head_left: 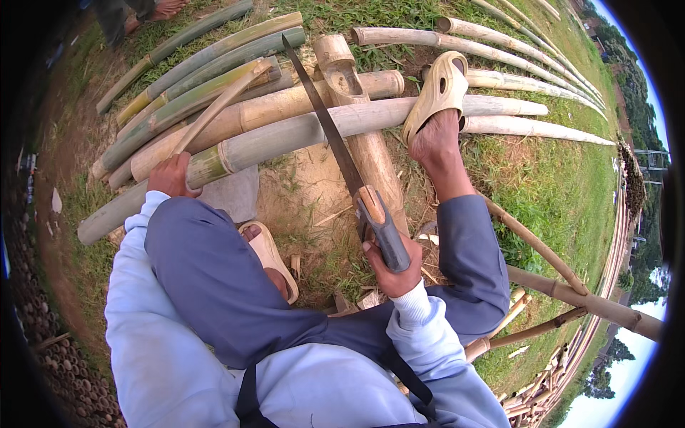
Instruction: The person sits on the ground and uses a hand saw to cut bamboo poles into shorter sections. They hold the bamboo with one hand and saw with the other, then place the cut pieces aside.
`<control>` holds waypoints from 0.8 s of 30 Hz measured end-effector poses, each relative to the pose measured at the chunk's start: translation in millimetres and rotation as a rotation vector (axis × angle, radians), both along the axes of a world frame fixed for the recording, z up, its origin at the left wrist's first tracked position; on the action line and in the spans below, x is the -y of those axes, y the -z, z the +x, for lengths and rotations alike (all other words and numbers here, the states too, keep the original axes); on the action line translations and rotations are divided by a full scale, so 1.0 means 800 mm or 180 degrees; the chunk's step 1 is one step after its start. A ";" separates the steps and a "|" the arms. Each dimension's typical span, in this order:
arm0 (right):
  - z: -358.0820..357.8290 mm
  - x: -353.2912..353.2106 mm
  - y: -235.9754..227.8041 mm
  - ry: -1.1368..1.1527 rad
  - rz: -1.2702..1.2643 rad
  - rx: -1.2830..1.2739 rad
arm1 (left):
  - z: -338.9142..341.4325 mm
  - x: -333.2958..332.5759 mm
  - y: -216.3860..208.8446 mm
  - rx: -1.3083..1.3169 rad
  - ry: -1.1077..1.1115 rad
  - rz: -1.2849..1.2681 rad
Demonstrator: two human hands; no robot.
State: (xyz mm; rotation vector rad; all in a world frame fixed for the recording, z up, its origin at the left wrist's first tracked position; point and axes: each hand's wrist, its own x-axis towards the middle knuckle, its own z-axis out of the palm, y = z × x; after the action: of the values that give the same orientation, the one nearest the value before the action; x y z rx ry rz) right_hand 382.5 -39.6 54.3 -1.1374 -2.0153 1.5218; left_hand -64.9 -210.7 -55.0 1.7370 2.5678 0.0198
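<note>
My right hand (pixel 394 267) is wrapped round the dark handle of a handsaw (pixel 332 132). Its long blade slants up and left, crossing over a greenish-grey bamboo pole (pixel 275 141); I cannot tell whether the teeth touch it. Toward the pole's left end, my left hand (pixel 173 175) is closed on the pole, fingers partly hidden. A thin split-bamboo strip (pixel 214 108) runs from beside that hand up across other poles. The pole lies over a thick bamboo support (pixel 374 160). My right foot, in a cream clog (pixel 437 93), presses on the pole right of the blade.
Several cut bamboo lengths (pixel 235 50) lie at the far left, and long pale poles (pixel 514 50) stretch away at the right. An upright notched bamboo piece (pixel 335 64) stands behind the blade. Bamboo rails (pixel 549 285) are by my right knee. Another person's foot (pixel 168 8) shows top left.
</note>
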 end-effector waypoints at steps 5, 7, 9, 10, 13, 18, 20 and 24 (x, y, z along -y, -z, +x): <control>0.038 0.049 -0.031 -0.0060 0.0188 0.0204 | -0.003 0.000 -0.002 0.0084 0.0015 0.0002; 0.052 0.058 -0.035 -0.0113 0.0154 0.0204 | -0.002 0.000 -0.005 0.0097 0.0024 0.0003; 0.055 0.050 -0.036 -0.0125 0.0121 0.0141 | -0.002 -0.004 -0.004 0.0097 0.0010 0.0023; 0.053 0.044 -0.039 -0.0114 0.0100 0.0111 | -0.001 -0.008 -0.003 0.0098 0.0021 0.0029; 0.020 0.009 -0.027 -0.0152 -0.0082 0.0118 | 0.006 -0.010 -0.011 0.0031 -0.0011 0.0026; 0.034 0.032 -0.050 -0.0230 -0.0077 0.0270 | -0.003 -0.007 -0.007 0.0011 -0.0093 -0.0136; 0.048 0.060 -0.074 -0.0077 0.0085 0.0328 | 0.003 -0.003 -0.004 0.0003 -0.0065 -0.0104; 0.015 0.019 -0.046 -0.0119 -0.0085 0.0272 | 0.001 -0.003 0.004 0.0019 0.0012 -0.0004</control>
State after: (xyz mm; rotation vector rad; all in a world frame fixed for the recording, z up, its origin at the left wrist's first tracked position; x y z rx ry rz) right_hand 394.3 -54.4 91.3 -1.2009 -2.0889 1.5469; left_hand -64.0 -208.1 -58.6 1.7384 2.5598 0.0232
